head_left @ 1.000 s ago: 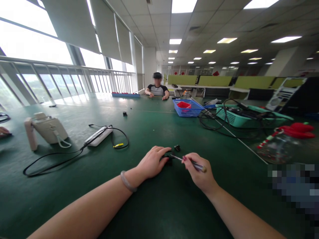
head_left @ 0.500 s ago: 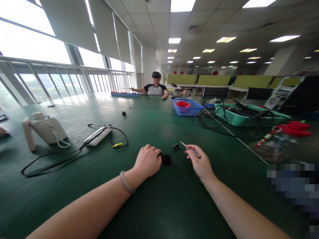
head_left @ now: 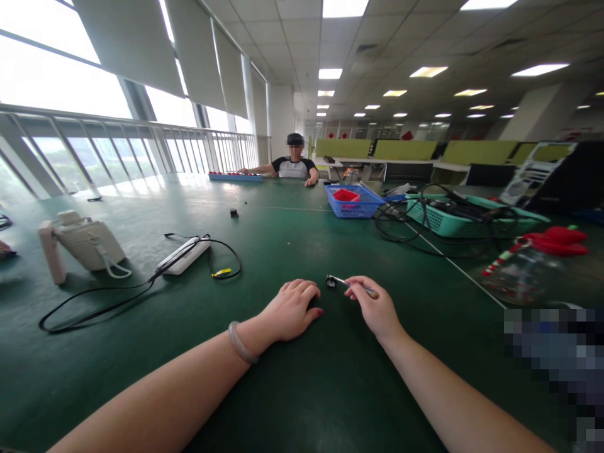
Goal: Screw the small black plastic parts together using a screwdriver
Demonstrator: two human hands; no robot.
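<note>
My left hand (head_left: pixel 292 309) rests palm down on the green table, with its thumb apart from its fingers; what lies under the palm is hidden. Pinched in my right hand (head_left: pixel 381 309) is a slim metal tool (head_left: pixel 362 289) with a brownish end, pointing left. Its tip reaches a small black piece (head_left: pixel 331 283), which lies on the table between my hands, just right of my left fingertips. Whether the tip touches or grips the piece is too small to tell.
Left of centre are a white power strip (head_left: pixel 186 257) with a black cable and a beige bottle (head_left: pixel 92 242). Farther off sit a small black block (head_left: pixel 234 213), a blue basket (head_left: pixel 353 204), a green basket (head_left: pixel 438 220) and a red-topped jar (head_left: pixel 528 270). A person (head_left: pixel 293 165) sits opposite.
The tool's tip has moved left to the small black piece. My left hand has shifted slightly right, and the larger black piece by its fingers is no longer visible.
</note>
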